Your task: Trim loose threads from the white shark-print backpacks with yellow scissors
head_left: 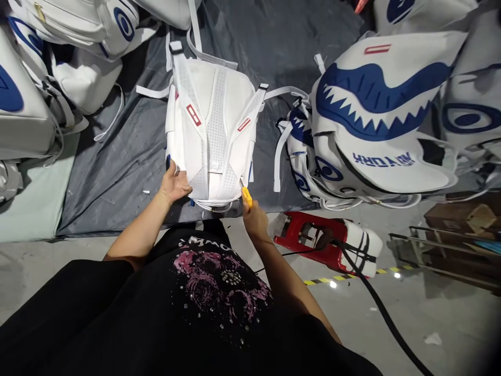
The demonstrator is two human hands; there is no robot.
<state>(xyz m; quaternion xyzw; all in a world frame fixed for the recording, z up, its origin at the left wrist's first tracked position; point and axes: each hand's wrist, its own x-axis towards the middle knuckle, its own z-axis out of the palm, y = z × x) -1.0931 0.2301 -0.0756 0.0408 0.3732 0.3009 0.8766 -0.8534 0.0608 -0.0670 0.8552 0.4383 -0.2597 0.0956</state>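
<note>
A white backpack [216, 109] lies on the dark table cover with its back panel and shoulder straps facing up. Small red labels mark both straps. My left hand [175, 184] grips the pack's lower left side, palm partly turned up, with some fingertips hidden along the edge. My right hand [255, 216] is closed around yellow-handled thread snips [247, 197]. Their metal tip touches or hovers just over the base of the right shoulder strap, near the lower right corner; I cannot tell which.
White-and-blue backpacks [383, 99] with shark-mouth prints are piled on the right. More white bags [86, 83] crowd the left, by a pale green sheet [43, 193]. Below the table's front edge stand a red stool [309, 237] and a metal rack [434, 245]. A black cable [371, 297] hangs at right.
</note>
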